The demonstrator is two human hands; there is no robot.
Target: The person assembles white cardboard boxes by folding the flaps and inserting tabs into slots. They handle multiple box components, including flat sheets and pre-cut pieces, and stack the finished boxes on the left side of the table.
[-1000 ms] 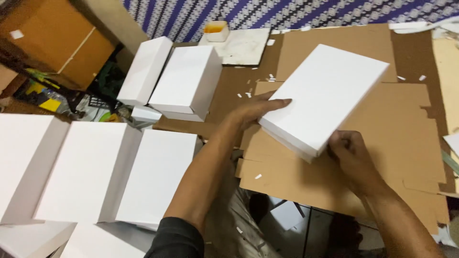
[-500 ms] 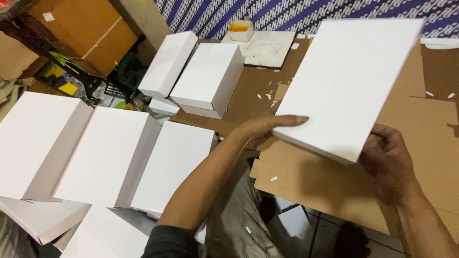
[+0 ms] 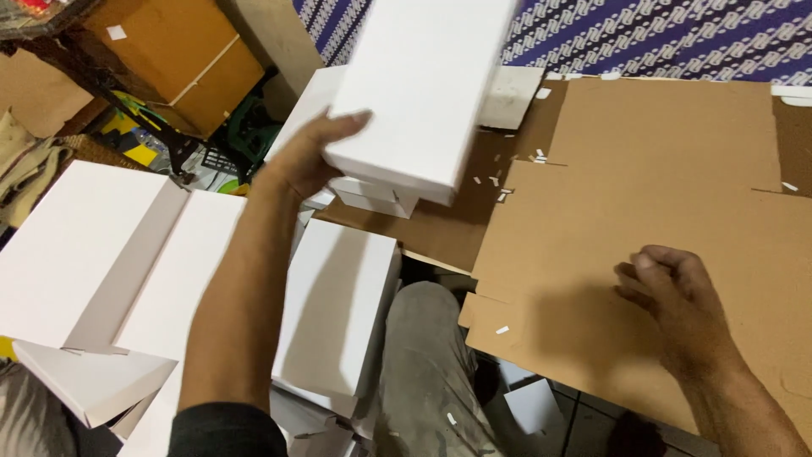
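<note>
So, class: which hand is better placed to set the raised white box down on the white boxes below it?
Left: the left hand already holds the white box; the right hand rests on cardboard.

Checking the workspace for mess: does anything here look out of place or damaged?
Small white paper scraps lie scattered on the brown cardboard sheet. Nothing looks damaged; the white box in the left hand looks intact, and the right hand rests empty on the cardboard.

A plain white rectangular box (image 3: 419, 89) is held aloft above another white box (image 3: 376, 196) at the brown cardboard sheet's (image 3: 643, 211) left edge.
</note>
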